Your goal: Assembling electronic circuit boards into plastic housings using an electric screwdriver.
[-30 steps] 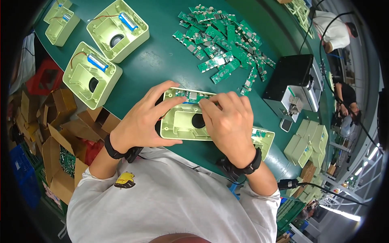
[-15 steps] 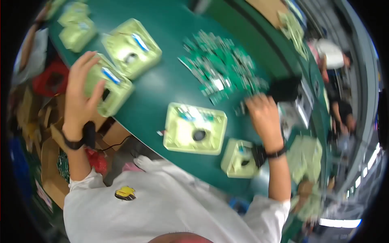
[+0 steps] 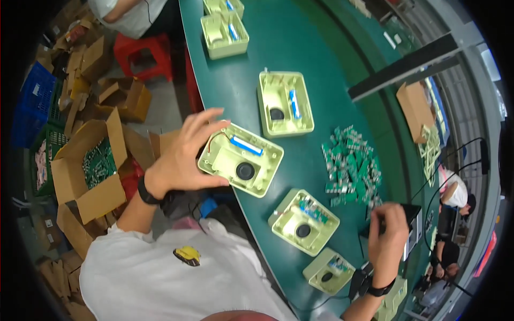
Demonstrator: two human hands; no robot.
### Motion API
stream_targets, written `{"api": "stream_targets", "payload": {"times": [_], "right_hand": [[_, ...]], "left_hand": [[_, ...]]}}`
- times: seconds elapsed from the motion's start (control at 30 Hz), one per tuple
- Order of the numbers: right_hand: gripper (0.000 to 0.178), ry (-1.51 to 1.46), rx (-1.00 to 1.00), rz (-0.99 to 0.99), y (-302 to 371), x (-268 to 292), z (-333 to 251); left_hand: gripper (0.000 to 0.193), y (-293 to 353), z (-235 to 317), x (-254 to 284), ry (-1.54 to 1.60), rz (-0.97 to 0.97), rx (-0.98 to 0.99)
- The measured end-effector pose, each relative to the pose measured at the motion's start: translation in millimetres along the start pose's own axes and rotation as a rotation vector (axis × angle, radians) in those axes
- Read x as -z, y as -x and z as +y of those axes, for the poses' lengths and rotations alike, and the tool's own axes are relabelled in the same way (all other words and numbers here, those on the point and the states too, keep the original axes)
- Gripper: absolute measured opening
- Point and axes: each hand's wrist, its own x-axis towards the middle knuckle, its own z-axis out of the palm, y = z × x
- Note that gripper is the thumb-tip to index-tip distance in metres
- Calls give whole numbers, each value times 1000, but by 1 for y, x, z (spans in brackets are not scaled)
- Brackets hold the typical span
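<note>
My left hand point(image 3: 179, 163) grips the end of a pale green plastic housing point(image 3: 219, 167), its thumb on one side and fingers on the other. Inside that shell lie a blue cylindrical battery point(image 3: 247, 145) with thin wires and a round black speaker point(image 3: 245, 171). At the right, my right hand point(image 3: 390, 232) is curled, fingertips pointing down, beside a black box point(image 3: 411, 214) and the near end of a pile of green circuit boards point(image 3: 353, 168). Its fingers hide what they hold, if anything.
Another battery-fitted housing point(image 3: 264, 101) stands beyond the held one. Nearer me are two housings with circuit boards inside, one larger point(image 3: 286, 232) and one smaller point(image 3: 316, 281). More shells point(image 3: 225, 49) sit at the far end. Left of the table are an open carton point(image 3: 80, 200) and a red stool point(image 3: 143, 53).
The view has swung round, so the whole table appears turned. My left hand, earlier spread beside the housing, now grips its end. My right hand has curled in near the black box.
</note>
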Motion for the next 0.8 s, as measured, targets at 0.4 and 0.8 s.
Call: {"api": "stream_targets", "payload": {"times": [0.4, 0.8], "right_hand": [[9, -68, 546, -41, -98, -138, -119], [4, 124, 577, -121, -95, -138, -146]], "left_hand": [[113, 14, -11, -58, 321, 152, -21], [103, 17, -11, -57, 281, 156, -62]]}}
